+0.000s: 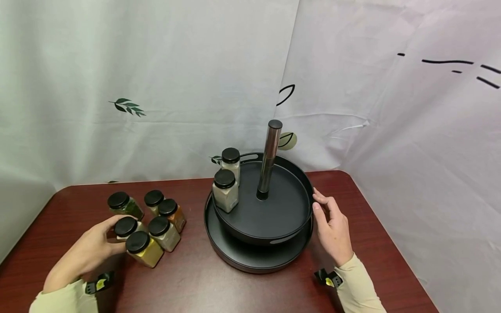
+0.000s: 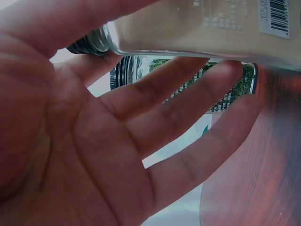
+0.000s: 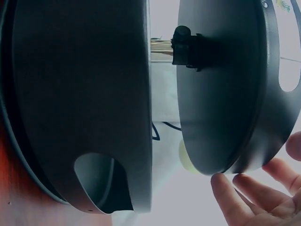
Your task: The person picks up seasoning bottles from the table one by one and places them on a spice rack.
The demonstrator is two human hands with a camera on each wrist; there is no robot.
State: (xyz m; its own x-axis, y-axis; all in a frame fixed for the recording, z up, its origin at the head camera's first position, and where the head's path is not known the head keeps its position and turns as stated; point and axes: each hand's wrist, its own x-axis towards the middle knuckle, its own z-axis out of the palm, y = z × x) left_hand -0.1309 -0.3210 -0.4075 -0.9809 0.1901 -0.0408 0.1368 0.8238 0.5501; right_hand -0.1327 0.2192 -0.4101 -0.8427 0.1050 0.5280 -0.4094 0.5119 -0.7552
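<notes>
Jar, pale contents, black lid: on the surface left of the rack, well apart from it; long axis looks upright. Left hand is the nearer one: thumb and forefinger on either side of this jar, remaining fingers spread, fairly straight, not curled round it; can't tell if they touch the glass. Jar lies on the rack side of that palm; rack is farther along the same way, past other jars. Right hand is at the rack's right side, far from the jar, fingers extended, fingertips touching the upper tray at its rim, gripping nothing. Also left of rack: green jar, yellow jar, orange jar, two pale jars. Two filled jars sit on the rack's left edge; post rises from its middle.
</notes>
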